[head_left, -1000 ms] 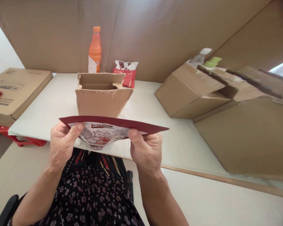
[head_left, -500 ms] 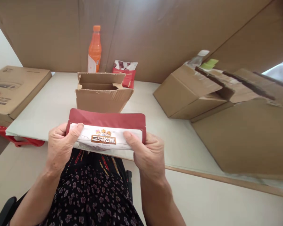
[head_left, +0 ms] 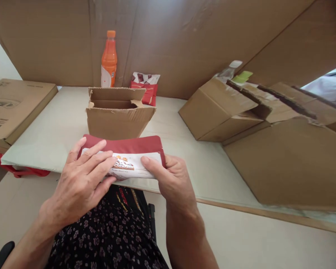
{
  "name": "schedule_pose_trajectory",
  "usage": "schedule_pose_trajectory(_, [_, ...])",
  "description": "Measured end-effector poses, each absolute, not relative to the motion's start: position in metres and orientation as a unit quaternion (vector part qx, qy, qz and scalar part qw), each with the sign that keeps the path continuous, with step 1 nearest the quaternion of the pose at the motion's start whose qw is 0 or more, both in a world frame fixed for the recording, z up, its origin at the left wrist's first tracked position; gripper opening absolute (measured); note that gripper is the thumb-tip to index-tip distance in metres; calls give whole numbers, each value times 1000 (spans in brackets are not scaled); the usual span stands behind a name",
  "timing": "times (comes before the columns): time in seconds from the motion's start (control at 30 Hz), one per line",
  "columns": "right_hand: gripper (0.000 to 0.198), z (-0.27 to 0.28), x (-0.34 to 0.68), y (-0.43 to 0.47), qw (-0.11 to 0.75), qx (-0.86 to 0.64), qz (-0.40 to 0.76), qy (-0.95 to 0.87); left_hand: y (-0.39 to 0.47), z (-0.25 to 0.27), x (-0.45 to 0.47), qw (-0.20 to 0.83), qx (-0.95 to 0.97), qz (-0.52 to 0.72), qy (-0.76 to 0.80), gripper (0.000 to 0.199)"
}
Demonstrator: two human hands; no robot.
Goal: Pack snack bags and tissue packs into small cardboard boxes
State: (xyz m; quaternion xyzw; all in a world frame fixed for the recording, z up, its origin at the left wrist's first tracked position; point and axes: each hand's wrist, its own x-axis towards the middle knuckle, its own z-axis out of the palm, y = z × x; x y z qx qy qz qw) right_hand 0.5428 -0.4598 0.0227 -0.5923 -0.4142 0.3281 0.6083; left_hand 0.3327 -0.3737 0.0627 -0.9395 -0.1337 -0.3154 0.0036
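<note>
A red and white snack bag (head_left: 137, 146) with a cartoon squirrel logo is held level in front of my lap, its lower part turned under. My right hand (head_left: 172, 179) grips its right end, thumb on the white front and fingers behind. Across the left part of the front lies my left hand (head_left: 86, 173), fingers stretched out and spread, covering some of the logo. Just beyond the bag stands a small cardboard box (head_left: 114, 121), its top uncovered. The bag's back is hidden.
Behind the small box are an orange drink bottle (head_left: 109, 61) and another red and white bag (head_left: 145, 87). Cardboard boxes (head_left: 291, 164) stand to the right, a clear bottle (head_left: 229, 71) behind them. A flat carton (head_left: 25, 108) is at the left of the table (head_left: 187, 164).
My left hand has let go of the bag's left end and now lies flat over its front, fingers spread. The right hand keeps its grip. The view has shifted slightly.
</note>
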Motion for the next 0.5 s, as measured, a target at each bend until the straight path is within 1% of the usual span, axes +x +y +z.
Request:
schedule_pose_trajectory(0.07, [35, 22, 547, -460, 574, -612, 308, -448, -369, 64, 335, -16, -942, -305, -137, 24])
schedule_pose_trajectory(0.1, [34, 22, 550, -462, 569, -623, 275, -461, -366, 64, 335, -24, -942, -306, -140, 20])
schedule_pose_trajectory(0.17, [30, 20, 555, -466, 586, -636, 160, -476, -363, 62, 336, -33, -939, -309, -148, 14])
schedule_pose_trajectory(0.2, [32, 20, 558, -468, 599, -633, 92, -483, -363, 61, 336, -36, -938, -309, -152, 13])
schedule_pose_trajectory(0.27, [51, 22, 562, -472, 597, -609, -2, -522, -362, 60, 336, -41, -936, -311, -159, 12])
schedule_pose_trajectory(0.3, [58, 23, 564, -473, 574, -592, -13, -565, -362, 60, 336, -43, -936, -310, -159, 13])
schedule_pose_trajectory(0.33, [60, 25, 564, -473, 541, -573, -3, -616, -362, 60, 336, -45, -937, -308, -157, 14])
schedule_pose_trajectory(0.37, [53, 26, 565, -471, 504, -553, 18, -664, -360, 60, 336, -47, -939, -303, -155, 15])
schedule_pose_trajectory(0.43, [32, 27, 565, -464, 450, -520, 63, -723, -356, 61, 335, -49, -942, -296, -151, 17])
schedule_pose_trajectory(0.47, [24, 26, 565, -459, 442, -511, 80, -733, -352, 60, 333, -52, -942, -296, -149, 19])
schedule_pose_trajectory(0.5, [20, 25, 565, -455, 447, -506, 93, -732, -348, 60, 331, -54, -940, -302, -148, 20])
